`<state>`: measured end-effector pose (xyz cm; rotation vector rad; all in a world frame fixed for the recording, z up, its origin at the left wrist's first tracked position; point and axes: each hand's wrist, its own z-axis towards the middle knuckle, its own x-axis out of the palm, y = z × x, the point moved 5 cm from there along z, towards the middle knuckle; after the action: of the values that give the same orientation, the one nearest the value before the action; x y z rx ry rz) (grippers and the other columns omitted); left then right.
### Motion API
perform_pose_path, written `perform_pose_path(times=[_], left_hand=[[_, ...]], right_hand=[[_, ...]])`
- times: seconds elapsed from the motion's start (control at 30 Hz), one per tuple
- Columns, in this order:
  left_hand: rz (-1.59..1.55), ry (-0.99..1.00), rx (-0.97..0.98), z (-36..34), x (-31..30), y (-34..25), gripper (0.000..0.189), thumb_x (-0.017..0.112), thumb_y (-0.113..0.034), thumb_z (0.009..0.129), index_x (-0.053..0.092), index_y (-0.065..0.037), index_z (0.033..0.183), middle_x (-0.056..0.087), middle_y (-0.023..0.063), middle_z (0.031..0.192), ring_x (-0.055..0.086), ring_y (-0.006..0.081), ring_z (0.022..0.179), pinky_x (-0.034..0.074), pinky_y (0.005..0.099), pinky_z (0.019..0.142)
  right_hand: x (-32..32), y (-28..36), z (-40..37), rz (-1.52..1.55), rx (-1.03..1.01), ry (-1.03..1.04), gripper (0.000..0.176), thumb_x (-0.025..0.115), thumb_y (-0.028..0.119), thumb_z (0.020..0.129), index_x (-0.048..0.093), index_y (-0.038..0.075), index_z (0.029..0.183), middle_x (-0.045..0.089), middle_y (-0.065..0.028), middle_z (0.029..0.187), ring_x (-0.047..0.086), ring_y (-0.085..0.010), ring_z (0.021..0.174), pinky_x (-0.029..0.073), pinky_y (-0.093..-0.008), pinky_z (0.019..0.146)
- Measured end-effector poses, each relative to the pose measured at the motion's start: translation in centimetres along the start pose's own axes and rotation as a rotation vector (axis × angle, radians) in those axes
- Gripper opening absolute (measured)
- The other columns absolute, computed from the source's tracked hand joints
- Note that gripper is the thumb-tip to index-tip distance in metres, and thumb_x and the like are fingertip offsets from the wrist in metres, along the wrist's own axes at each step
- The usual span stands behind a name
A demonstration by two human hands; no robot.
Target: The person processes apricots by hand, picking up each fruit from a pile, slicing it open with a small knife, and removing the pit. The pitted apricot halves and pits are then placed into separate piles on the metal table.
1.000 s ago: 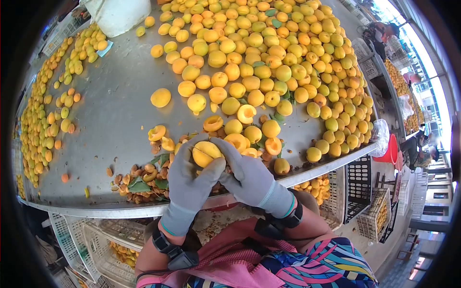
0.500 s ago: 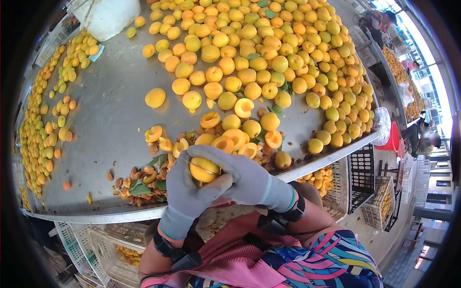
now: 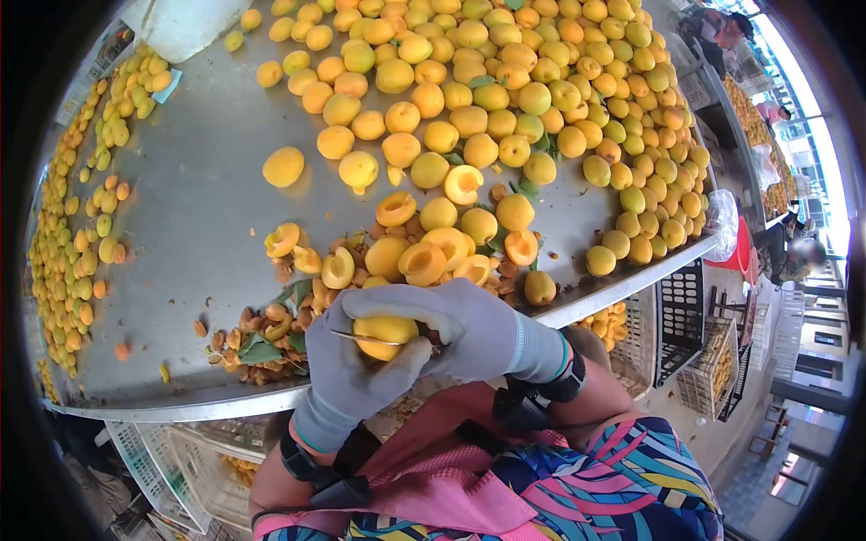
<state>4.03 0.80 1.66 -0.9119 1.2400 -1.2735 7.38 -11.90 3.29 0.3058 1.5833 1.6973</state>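
My left hand, in a grey glove, is closed round a yellow apricot near the table's front edge. My right hand, gloved too, meets it from the right, its fingers wrapped over the fruit. A thin blade lies across the apricot; its rear end runs into my right hand. Just beyond my hands are halved apricots and whole ones. Brown pits with green leaves lie in a heap to the left of my hands.
Whole apricots cover the metal table at the back and right, with more along the left. A white bucket stands back left. Crates and a red bucket are at the right. Other people are at the far right.
The blade now lies more level across the apricot, and its rear end shows by my right hand. Both hands have shifted slightly around the fruit. The view has moved a little.
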Motion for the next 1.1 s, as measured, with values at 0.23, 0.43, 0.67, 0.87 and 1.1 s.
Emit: perform_pose_path(times=[0.23, 0.43, 0.67, 0.87, 1.1], left_hand=[[0.033, -0.012, 0.076, -0.8, 0.6, 0.1, 0.042, 0.075, -0.013, 0.066, 0.056, -0.001, 0.102, 0.063, 0.0138, 0.090, 0.064, 0.0245, 0.075, 0.051, 0.0323, 0.067], [-0.084, 0.071, 0.019, -0.6, 1.5, -0.1, 0.039, 0.069, -0.005, 0.072, 0.052, 0.001, 0.107, 0.062, 0.0121, 0.098, 0.063, 0.0208, 0.083, 0.050, 0.0315, 0.074], [-0.377, -0.058, -0.243, 0.0, 1.0, 0.1, 0.049, 0.070, -0.003, 0.078, 0.046, 0.002, 0.120, 0.058, 0.0073, 0.106, 0.057, 0.0141, 0.097, 0.047, 0.0286, 0.088], [-0.717, -0.159, -0.261, -0.6, 0.3, 0.1, 0.057, 0.069, -0.010, 0.083, 0.039, 0.002, 0.131, 0.053, 0.0080, 0.119, 0.054, 0.0144, 0.107, 0.046, 0.0294, 0.093], [-0.019, -0.180, -0.058, -0.8, -0.9, 0.3, 0.060, 0.070, -0.010, 0.083, 0.040, 0.001, 0.133, 0.053, 0.0077, 0.119, 0.054, 0.0137, 0.107, 0.045, 0.0277, 0.093]], right_hand=[[-0.3, 0.1, -0.3, 0.006, 0.073, 0.110, 0.074, 0.075, 0.016, 0.067, 0.044, 0.019, 0.135, 0.063, -0.0137, 0.102, 0.063, -0.0356, 0.080, 0.051, -0.0388, 0.070], [-0.4, -0.1, -0.9, -0.004, 0.107, 0.099, 0.075, 0.073, 0.013, 0.068, 0.042, 0.020, 0.136, 0.065, -0.0140, 0.101, 0.063, -0.0357, 0.079, 0.051, -0.0389, 0.070], [-1.2, 0.0, -0.5, -0.090, 0.258, -0.099, 0.084, 0.072, 0.017, 0.073, 0.027, 0.013, 0.144, 0.061, -0.0184, 0.113, 0.063, -0.0367, 0.086, 0.050, -0.0401, 0.073], [0.2, 0.2, -0.9, -0.176, 0.243, 0.012, 0.077, 0.060, 0.018, 0.086, 0.015, 0.010, 0.148, 0.061, -0.0241, 0.105, 0.062, -0.0396, 0.085, 0.049, -0.0428, 0.075], [0.5, -0.1, -1.0, -0.155, 0.167, -0.025, 0.077, 0.059, 0.017, 0.086, 0.013, 0.007, 0.148, 0.061, -0.0253, 0.094, 0.062, -0.0386, 0.080, 0.048, -0.0417, 0.072]])
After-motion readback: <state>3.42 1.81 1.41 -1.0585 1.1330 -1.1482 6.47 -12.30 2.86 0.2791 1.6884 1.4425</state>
